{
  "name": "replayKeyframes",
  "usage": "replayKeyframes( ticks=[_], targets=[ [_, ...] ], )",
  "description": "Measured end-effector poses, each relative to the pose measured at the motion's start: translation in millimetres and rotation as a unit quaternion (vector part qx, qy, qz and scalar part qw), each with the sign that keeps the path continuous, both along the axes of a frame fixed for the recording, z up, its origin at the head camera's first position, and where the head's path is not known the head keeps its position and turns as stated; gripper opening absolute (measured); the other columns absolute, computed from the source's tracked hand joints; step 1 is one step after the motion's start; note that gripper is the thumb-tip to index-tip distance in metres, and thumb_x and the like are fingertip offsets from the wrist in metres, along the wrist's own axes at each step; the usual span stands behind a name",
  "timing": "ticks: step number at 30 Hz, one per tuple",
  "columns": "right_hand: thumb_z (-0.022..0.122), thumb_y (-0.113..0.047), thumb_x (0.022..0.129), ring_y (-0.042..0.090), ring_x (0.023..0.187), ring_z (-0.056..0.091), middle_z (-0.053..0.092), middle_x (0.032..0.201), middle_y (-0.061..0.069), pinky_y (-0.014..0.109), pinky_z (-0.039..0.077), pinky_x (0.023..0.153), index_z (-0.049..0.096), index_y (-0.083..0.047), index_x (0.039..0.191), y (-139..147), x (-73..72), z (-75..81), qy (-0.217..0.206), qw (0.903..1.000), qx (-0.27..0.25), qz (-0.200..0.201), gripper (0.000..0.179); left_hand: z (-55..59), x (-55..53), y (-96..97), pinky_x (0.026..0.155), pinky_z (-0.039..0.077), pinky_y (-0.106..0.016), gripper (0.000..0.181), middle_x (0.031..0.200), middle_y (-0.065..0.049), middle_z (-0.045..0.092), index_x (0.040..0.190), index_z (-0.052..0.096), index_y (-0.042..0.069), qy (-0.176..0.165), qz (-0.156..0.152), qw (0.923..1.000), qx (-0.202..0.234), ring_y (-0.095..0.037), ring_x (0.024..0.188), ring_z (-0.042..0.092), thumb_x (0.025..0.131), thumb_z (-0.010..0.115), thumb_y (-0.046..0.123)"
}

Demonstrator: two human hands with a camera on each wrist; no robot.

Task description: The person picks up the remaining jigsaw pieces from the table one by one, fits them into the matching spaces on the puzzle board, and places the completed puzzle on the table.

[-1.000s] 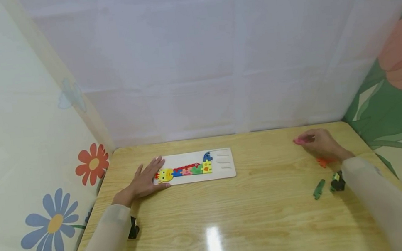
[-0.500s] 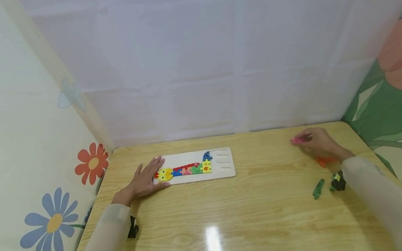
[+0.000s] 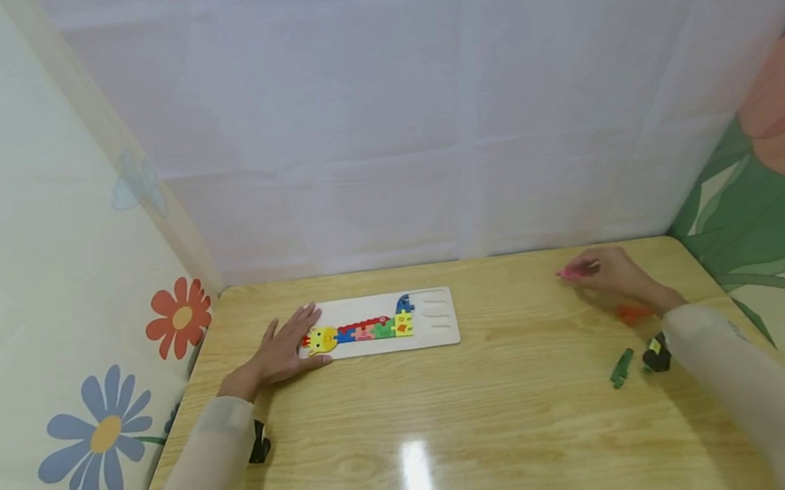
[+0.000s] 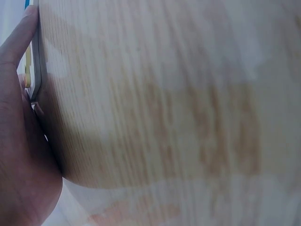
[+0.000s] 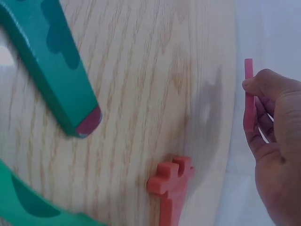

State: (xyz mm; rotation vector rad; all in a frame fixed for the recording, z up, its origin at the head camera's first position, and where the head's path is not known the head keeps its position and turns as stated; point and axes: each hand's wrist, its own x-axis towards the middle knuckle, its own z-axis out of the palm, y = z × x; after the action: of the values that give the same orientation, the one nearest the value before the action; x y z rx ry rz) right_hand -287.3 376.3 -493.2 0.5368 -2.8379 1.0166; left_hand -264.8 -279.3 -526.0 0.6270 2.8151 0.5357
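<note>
A white puzzle board (image 3: 368, 348) lies at the table's back left, with a giraffe puzzle (image 3: 366, 331) partly filled in and grooved leg outlines at its right end. Over the board's left end rests my left hand (image 3: 281, 355), fingers spread and thumb along the near edge. My right hand (image 3: 612, 273), raised over the back right of the table, pinches a pink puzzle piece (image 5: 249, 96) between thumb and fingers. Below that hand lies an orange-red puzzle piece (image 5: 171, 183). Two green pieces are nearby, one a green leg-shaped piece (image 5: 56, 70) with a dark red tip.
In the head view a green piece (image 3: 623, 369) lies on the wooden table (image 3: 503, 427), left of the right wrist's black camera (image 3: 657, 354). Another black camera (image 3: 258, 444) sits under the left wrist. White cloth (image 3: 348, 120) hangs behind the table; flowered cloths stand at both sides.
My right hand has drifted a little to the left with the pink puzzle piece. The left hand and the board stay in place.
</note>
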Motion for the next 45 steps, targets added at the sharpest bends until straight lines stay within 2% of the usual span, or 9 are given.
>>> replayKeyframes(
  ticks=[5,11,17,26,34,45],
  targets=[
    [0.084,0.001,0.088,0.035,0.089,0.077,0.079,0.1,0.02,0.018,0.06,0.077,0.08,0.003,0.102,-5,0.5,1.5,0.021,0.9997,-0.004,0.015,0.015,0.4,0.2,1.3,0.124,-0.007,-0.073,0.106,0.177,-0.017,0.014,0.169,0.023,0.009,0.001,-0.002,1.0,0.003,-0.04,0.164,0.007,0.092,0.066,0.067],
    [0.085,0.0,0.088,0.035,0.09,0.076,0.08,0.101,0.018,0.028,0.063,0.079,0.081,0.002,0.102,-14,1.4,5.2,0.031,0.9989,-0.001,0.035,0.015,-0.9,0.9,1.2,0.124,-0.006,-0.073,0.106,0.177,-0.017,0.015,0.169,0.024,0.008,0.008,-0.002,1.0,0.004,-0.041,0.163,0.008,0.092,0.066,0.067],
    [0.085,0.006,0.085,0.035,0.088,0.077,0.079,0.1,0.019,0.035,0.065,0.078,0.08,0.004,0.102,-25,-0.3,8.2,0.049,0.9965,-0.011,0.067,0.018,-0.9,0.6,1.4,0.124,-0.006,-0.073,0.106,0.177,-0.017,0.015,0.169,0.024,0.008,0.009,-0.001,0.9999,0.005,-0.041,0.163,0.007,0.092,0.066,0.067],
    [0.083,0.013,0.082,0.036,0.09,0.076,0.079,0.102,0.02,0.037,0.065,0.079,0.079,0.005,0.106,-40,-2.9,12.7,0.036,0.9952,-0.009,0.09,0.026,0.9,0.8,1.9,0.124,-0.006,-0.073,0.105,0.176,-0.018,0.016,0.169,0.025,0.008,0.01,-0.001,0.9999,0.008,-0.042,0.163,0.008,0.092,0.067,0.066],
    [0.08,0.016,0.083,0.038,0.088,0.076,0.078,0.101,0.021,0.039,0.065,0.078,0.078,0.008,0.105,-54,-2.1,15.6,0.048,0.9902,-0.029,0.128,0.024,-1.1,0.1,0.2,0.124,-0.005,-0.073,0.105,0.176,-0.018,0.016,0.169,0.025,0.007,0.011,0.0,0.9999,0.006,-0.042,0.163,0.008,0.092,0.066,0.066],
    [0.08,0.019,0.08,0.037,0.089,0.076,0.078,0.101,0.022,0.041,0.065,0.078,0.078,0.008,0.105,-72,-1.6,17.5,0.051,0.9885,-0.031,0.139,0.027,-1.6,0.1,-0.6,0.124,-0.004,-0.074,0.105,0.176,-0.018,0.016,0.169,0.025,0.007,0.014,-0.003,0.9999,0.006,-0.042,0.163,0.008,0.092,0.066,0.067]
  ],
)
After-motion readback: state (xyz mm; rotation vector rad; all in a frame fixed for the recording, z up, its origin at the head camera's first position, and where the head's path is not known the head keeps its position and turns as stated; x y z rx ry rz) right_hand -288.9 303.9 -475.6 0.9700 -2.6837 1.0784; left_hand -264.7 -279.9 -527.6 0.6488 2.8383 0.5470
